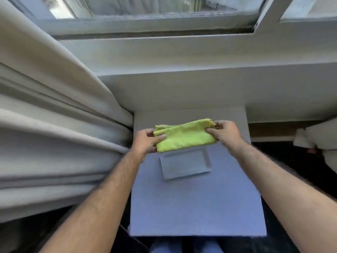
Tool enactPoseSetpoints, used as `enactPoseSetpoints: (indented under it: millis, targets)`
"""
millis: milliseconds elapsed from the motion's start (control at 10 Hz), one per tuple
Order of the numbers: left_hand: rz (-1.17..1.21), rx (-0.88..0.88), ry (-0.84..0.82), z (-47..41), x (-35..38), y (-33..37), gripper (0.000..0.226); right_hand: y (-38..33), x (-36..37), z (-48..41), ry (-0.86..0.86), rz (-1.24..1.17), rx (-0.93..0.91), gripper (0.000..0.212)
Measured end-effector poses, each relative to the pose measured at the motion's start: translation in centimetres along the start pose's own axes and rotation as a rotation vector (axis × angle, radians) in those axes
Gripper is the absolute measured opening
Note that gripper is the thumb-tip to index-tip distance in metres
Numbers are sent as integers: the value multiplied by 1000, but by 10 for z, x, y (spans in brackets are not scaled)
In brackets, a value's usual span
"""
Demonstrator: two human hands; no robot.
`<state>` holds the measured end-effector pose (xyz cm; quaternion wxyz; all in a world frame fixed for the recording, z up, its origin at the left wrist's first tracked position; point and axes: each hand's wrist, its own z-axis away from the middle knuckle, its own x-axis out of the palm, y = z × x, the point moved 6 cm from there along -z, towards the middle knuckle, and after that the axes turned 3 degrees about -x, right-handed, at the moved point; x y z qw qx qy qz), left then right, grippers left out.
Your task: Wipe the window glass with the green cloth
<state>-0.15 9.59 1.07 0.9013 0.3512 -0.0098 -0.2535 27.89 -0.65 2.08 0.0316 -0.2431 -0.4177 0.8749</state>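
Note:
A folded yellow-green cloth (184, 136) is held between both hands, a little above a pale blue-grey board (197, 203). My left hand (145, 141) pinches the cloth's left end with thumb on top. My right hand (225, 131) grips its right end, where a frayed corner sticks out. The window glass (145, 5) runs along the top of the view, behind a white frame (145, 24) and a deep white sill (182, 53). A second pane (310, 8) is at the upper right.
Thick cream curtain folds (54, 125) fill the left side, reaching down beside the board. A small rectangular grey tray or pad (185, 164) lies on the board just under the cloth. White crumpled fabric (321, 136) sits at the right edge over a dark floor.

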Motion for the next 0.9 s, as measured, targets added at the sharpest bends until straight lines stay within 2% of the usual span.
enactPoseSetpoints:
  millis: [100, 200, 300, 500, 600, 700, 800, 900]
  targets:
    - [-52, -61, 46, -20, 14, -68, 24, 69, 27, -2, 11, 62, 128, 13]
    - [-182, -71, 124, -38, 24, -115, 23, 114, 45, -3, 42, 96, 180, 25]
    - [-403, -25, 172, -50, 39, -136, 25, 142, 57, -8, 55, 171, 186, 26]
    - [-955, 113, 264, -62, 68, -150, 44, 166, 74, -17, 89, 484, 79, 30]
    - [-1029, 228, 340, -63, 67, -142, 54, 152, 79, -21, 81, 767, -43, 38]
    - [-1181, 413, 341, -53, 69, -120, 65, 121, 82, -19, 55, 1008, -283, 58]
    - [-1246, 620, 340, -40, 66, -85, 82, 79, 76, -17, 23, 1082, -485, 86]
    - [-1306, 734, 353, -17, 59, -37, 92, 24, 58, -6, 58, 1169, -651, 94]
